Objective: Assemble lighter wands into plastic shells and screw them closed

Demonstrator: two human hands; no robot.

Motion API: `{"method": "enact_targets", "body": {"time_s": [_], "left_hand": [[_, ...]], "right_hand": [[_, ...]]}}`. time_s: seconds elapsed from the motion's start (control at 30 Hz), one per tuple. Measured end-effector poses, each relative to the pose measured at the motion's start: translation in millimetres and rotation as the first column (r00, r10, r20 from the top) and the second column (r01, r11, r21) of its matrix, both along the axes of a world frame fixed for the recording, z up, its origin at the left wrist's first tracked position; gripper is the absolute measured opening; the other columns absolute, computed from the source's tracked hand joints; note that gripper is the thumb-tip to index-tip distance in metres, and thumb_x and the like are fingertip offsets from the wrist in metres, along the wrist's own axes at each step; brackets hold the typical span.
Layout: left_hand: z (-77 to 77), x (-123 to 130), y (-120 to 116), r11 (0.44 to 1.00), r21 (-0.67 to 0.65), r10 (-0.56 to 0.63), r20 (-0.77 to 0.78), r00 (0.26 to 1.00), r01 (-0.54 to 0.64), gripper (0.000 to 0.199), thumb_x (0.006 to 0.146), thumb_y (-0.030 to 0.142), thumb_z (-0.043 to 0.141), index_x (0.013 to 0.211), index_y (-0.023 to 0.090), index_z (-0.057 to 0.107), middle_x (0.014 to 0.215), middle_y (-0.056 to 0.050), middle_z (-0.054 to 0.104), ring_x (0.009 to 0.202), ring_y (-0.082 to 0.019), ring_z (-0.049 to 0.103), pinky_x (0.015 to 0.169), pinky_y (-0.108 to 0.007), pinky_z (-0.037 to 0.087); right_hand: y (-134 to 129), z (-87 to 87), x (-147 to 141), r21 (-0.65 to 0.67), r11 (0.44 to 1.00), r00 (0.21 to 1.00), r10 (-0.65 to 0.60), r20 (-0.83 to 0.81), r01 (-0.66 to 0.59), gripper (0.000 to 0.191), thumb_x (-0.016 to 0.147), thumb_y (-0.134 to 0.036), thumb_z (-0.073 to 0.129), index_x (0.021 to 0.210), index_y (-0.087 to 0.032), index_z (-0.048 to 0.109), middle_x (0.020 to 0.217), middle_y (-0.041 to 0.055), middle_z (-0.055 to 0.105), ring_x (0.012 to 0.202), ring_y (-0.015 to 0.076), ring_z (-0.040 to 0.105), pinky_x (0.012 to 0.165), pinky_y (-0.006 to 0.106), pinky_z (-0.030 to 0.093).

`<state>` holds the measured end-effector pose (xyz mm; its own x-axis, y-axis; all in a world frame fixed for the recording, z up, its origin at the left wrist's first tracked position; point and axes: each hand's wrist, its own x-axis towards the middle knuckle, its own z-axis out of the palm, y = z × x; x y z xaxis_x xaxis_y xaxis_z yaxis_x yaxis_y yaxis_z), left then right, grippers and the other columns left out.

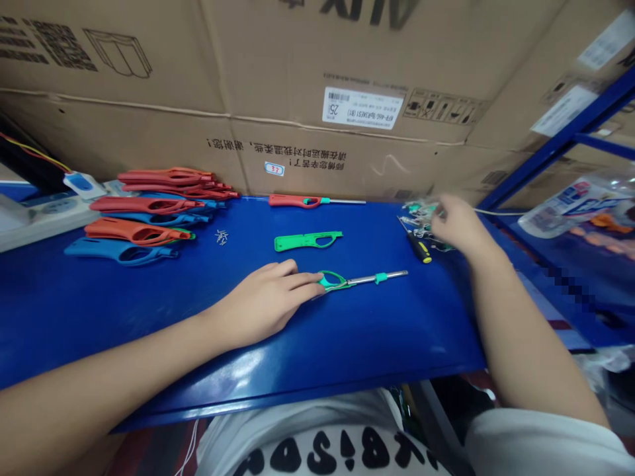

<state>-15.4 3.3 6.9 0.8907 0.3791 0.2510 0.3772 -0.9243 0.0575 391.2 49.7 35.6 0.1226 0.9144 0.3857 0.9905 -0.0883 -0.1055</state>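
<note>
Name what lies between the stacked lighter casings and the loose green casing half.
In the head view, small screws lie between the casing stack and the green half.

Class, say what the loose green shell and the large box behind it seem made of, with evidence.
Green shell: probably moulded plastic, low sheen; evenly coloured, with thin, shaped edges.
Large box: cardboard, matt brown; it shows creases and printed markings.

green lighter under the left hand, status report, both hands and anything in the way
Left hand holding green lighter, metal tube uncovered. Right hand at small-parts pile, blurred, grip unclear. Screwdriver beside pile, clear of lighter.
</note>
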Motion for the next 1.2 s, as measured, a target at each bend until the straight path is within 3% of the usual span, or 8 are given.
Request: {"method": "enact_targets", "body": {"time_s": [0.17, 0.33, 0.53, 0.67, 0.8, 0.97, 1.07, 1.2], "left_hand": [[0.9, -1.1, -0.6, 1.000, 0.004, -0.014, 0.006, 1.000, 0.014, 0.036, 0.097, 0.012, 0.050, 0.128, 0.021, 0.064, 0.140, -0.006, 0.062, 0.099, -0.025, 0.057, 0.084, -0.039, 0.053], [0.5, -2.1, -1.0, 0.999, -0.023, -0.027, 0.015, 1.000, 0.027, 0.034, 0.100, 0.013, 0.046, 0.129, 0.020, 0.061, 0.140, -0.007, 0.062, 0.107, -0.025, 0.058, 0.090, -0.040, 0.055], [0.7, -1.7, -3.1, 0.997, -0.043, 0.061, 0.069, 0.996, -0.058, 0.028, 0.103, 0.025, 0.046, 0.125, 0.018, 0.062, 0.131, -0.010, 0.066, 0.113, -0.026, 0.063, 0.094, -0.044, 0.056], [1.7, 1.3, -5.4, 0.982, -0.160, 0.129, 0.165, 0.978, -0.103, 0.032, 0.101, 0.032, 0.052, 0.129, 0.018, 0.060, 0.123, -0.010, 0.069, 0.111, -0.026, 0.064, 0.095, -0.044, 0.055], [1.2, 6.7, -10.0, 0.930, -0.352, 0.229, 0.345, 0.910, -0.101, 0.039, 0.098, 0.034, 0.059, 0.133, 0.018, 0.059, 0.126, -0.010, 0.068, 0.116, -0.023, 0.063, 0.100, -0.041, 0.054], [4.0, 15.7, -22.7, 0.823, -0.568, 0.380, 0.522, 0.764, -0.021, 0.030, 0.095, 0.033, 0.063, 0.122, 0.020, 0.069, 0.127, -0.009, 0.070, 0.116, -0.023, 0.067, 0.104, -0.041, 0.053], [6.8, 19.0, -28.6, 0.763, -0.642, 0.411, 0.563, 0.717, 0.067, 0.019, 0.095, 0.029, 0.064, 0.108, 0.020, 0.075, 0.119, -0.007, 0.074, 0.111, -0.022, 0.069, 0.103, -0.038, 0.054], [5.4, 19.6, -26.1, 0.681, -0.723, 0.502, 0.579, 0.642, 0.119, 0.019, 0.092, 0.028, 0.067, 0.106, 0.020, 0.076, 0.116, -0.006, 0.075, 0.107, -0.021, 0.070, 0.100, -0.036, 0.055]], "right_hand": [[11.9, -26.3, 2.6, -0.037, 0.994, 0.994, -0.098, 0.039, 0.099, 0.027, 0.083, -0.029, 0.064, 0.106, -0.018, 0.073, 0.124, 0.0204, 0.056, 0.118, 0.0410, 0.048, 0.090, 0.051, 0.040], [20.7, -38.3, 3.4, -0.047, 0.988, 0.988, -0.151, -0.026, 0.149, 0.021, 0.081, -0.034, 0.068, 0.095, -0.021, 0.073, 0.122, 0.0161, 0.057, 0.115, 0.0385, 0.050, 0.091, 0.053, 0.042], [20.3, -36.2, 3.3, -0.042, 0.994, 0.994, -0.106, -0.028, 0.105, 0.014, 0.080, -0.030, 0.065, 0.089, -0.019, 0.066, 0.120, 0.0163, 0.060, 0.117, 0.0385, 0.052, 0.096, 0.056, 0.041], [13.2, -19.6, -21.9, 0.164, 0.985, 0.993, 0.062, -0.099, -0.045, 0.014, 0.086, -0.032, 0.060, 0.091, -0.020, 0.065, 0.117, 0.0163, 0.064, 0.113, 0.0353, 0.056, 0.098, 0.055, 0.042], [-14.4, -2.6, -87.4, 0.260, 0.896, 0.855, 0.427, -0.293, -0.359, 0.020, 0.090, -0.044, 0.063, 0.088, -0.024, 0.064, 0.093, 0.0086, 0.068, 0.084, 0.0241, 0.063, 0.081, 0.043, 0.052], [-69.4, -6.4, -167.1, 0.241, 0.658, 0.609, 0.752, -0.252, -0.713, 0.016, 0.095, -0.037, 0.062, 0.088, -0.022, 0.065, 0.083, 0.0061, 0.069, 0.077, 0.0196, 0.064, 0.069, 0.034, 0.051], [-83.4, -13.7, -179.6, 0.193, 0.563, 0.547, 0.827, -0.130, -0.804, 0.015, 0.099, -0.029, 0.053, 0.095, -0.021, 0.065, 0.087, 0.0067, 0.072, 0.080, 0.0189, 0.067, 0.070, 0.032, 0.051], [-79.0, -13.3, -171.5, 0.032, 0.554, 0.550, 0.831, -0.088, -0.832, 0.023, 0.098, -0.039, 0.057, 0.110, -0.019, 0.062, 0.106, 0.0090, 0.072, 0.091, 0.0215, 0.068, 0.073, 0.033, 0.053]]}}
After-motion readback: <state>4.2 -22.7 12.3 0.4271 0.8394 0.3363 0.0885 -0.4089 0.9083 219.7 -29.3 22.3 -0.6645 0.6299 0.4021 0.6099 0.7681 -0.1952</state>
